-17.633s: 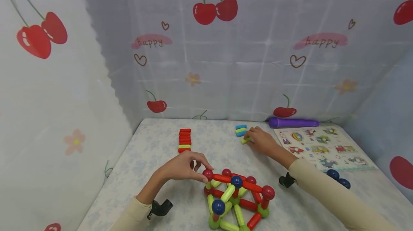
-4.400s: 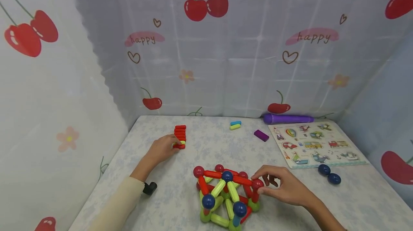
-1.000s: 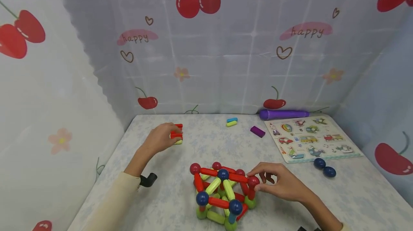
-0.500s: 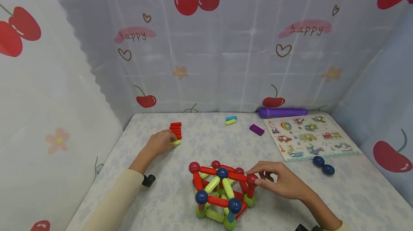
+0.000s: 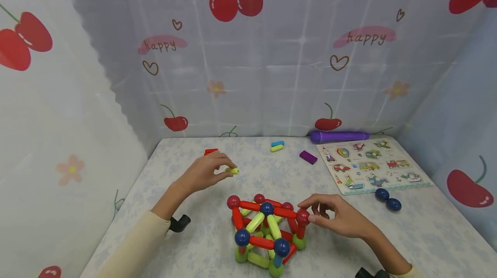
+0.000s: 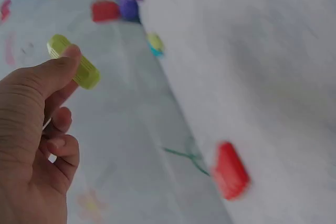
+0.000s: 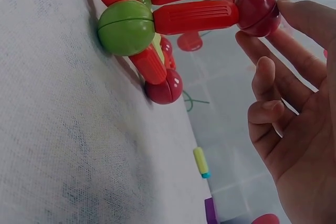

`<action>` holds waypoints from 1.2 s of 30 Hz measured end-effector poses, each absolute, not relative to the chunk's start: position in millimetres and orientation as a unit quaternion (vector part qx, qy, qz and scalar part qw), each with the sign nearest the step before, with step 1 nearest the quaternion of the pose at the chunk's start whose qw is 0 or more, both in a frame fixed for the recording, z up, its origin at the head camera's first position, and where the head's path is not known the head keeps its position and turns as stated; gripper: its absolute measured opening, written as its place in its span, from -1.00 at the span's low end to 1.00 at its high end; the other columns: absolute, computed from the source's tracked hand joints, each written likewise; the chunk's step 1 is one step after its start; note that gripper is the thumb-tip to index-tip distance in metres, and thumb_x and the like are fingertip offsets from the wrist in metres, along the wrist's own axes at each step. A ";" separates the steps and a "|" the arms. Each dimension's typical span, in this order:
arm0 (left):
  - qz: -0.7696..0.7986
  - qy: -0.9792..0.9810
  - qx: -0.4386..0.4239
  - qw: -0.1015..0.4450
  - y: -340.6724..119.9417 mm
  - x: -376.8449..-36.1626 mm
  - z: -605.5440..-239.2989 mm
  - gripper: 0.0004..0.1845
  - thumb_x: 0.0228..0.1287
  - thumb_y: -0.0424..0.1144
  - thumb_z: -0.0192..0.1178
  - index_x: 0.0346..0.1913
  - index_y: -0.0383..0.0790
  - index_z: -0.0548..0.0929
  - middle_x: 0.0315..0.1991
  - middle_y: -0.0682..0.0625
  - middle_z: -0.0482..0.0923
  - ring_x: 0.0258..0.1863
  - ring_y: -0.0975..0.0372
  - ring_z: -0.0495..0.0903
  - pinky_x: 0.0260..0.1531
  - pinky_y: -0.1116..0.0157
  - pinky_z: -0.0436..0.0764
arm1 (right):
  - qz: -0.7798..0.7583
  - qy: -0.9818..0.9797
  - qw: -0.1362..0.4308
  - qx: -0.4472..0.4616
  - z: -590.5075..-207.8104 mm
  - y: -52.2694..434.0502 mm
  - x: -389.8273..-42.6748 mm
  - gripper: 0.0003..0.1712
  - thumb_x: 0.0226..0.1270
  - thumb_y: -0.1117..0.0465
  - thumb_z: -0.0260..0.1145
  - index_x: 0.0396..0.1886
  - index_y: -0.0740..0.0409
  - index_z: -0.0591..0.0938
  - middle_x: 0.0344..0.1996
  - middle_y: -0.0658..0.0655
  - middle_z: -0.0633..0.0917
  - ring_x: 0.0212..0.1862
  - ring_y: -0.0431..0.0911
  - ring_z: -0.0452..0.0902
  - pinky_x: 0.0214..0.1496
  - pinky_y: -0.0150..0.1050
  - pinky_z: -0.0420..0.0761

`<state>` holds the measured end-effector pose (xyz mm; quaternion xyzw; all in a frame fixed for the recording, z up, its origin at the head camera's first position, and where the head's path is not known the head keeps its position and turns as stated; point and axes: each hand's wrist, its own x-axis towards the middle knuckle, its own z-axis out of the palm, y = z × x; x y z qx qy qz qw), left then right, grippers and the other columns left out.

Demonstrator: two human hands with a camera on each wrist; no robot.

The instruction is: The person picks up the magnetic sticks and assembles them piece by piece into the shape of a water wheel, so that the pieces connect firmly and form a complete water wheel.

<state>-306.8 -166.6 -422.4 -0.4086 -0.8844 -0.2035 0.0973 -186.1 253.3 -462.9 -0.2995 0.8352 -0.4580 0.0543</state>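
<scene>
At the far left of the counter (image 5: 186, 243), the left hand (image 5: 202, 173) is raised just above the surface, its grip pinching a short yellow-green rod (image 5: 232, 170) between thumb and fingertips; the left wrist view shows the rod (image 6: 73, 61) sticking out past the thumb. Just behind that hand lies a red rod (image 5: 211, 151), mostly hidden by the fingers. In the middle stands the rod-and-ball frame (image 5: 268, 235), built of red and yellow-green rods with red, blue and green balls. The right hand (image 5: 341, 219) rests beside it, its grip lightly pinching the red ball (image 5: 303, 216) at the frame's right top corner. Farther back lie 2 short rods (image 5: 277, 146), a purple block (image 5: 308, 157) and a purple tube (image 5: 339, 136). At right sit a picture puzzle board (image 5: 372, 166) and 2 blue balls (image 5: 387, 199).
</scene>
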 end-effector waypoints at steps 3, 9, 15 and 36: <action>-0.209 -0.836 -0.494 0.118 -141.5 -287.0 -401.1 -0.72 0.30 -0.23 0.57 0.06 -0.04 0.84 -0.03 0.13 0.77 -0.01 0.26 0.64 -0.10 0.31 0.72 | -0.463 0.832 0.059 -0.300 -464.6 254.7 -186.8 -0.71 0.57 0.20 0.39 0.20 0.09 0.76 -0.14 -0.08 0.75 -0.24 -0.14 0.57 -0.26 -0.29 0.59; -0.205 -0.754 -0.613 0.117 -94.1 -251.2 -378.0 -0.72 0.30 -0.25 0.57 0.06 -0.02 0.87 -0.02 0.15 0.80 -0.03 0.32 0.60 -0.09 0.56 0.58 | -0.470 0.823 0.064 -0.311 -466.8 256.5 -188.4 -0.71 0.59 0.21 0.38 0.20 -0.10 0.77 -0.12 -0.07 0.77 -0.22 -0.14 0.58 -0.23 -0.28 0.61; -0.175 -0.701 -0.682 0.110 -58.7 -232.8 -378.4 -0.76 0.39 -0.19 0.51 0.07 0.00 0.88 -0.01 0.18 0.82 -0.01 0.34 0.59 0.01 0.65 0.46 | -0.474 0.818 0.060 -0.321 -468.6 257.5 -189.5 -0.71 0.57 0.26 0.38 0.19 0.00 0.76 -0.20 -0.12 0.73 -0.26 -0.15 0.56 -0.27 -0.28 0.59; -0.086 -0.671 -0.733 0.070 -30.5 -224.2 -402.5 -0.80 0.48 -0.22 0.42 0.06 0.10 0.86 0.11 0.25 0.78 -0.02 0.38 0.50 -0.05 0.72 0.34 | -0.475 0.813 0.050 -0.332 -469.0 257.1 -189.2 -0.72 0.58 0.27 0.36 0.18 0.00 0.77 -0.23 -0.10 0.73 -0.32 -0.18 0.54 -0.33 -0.29 0.57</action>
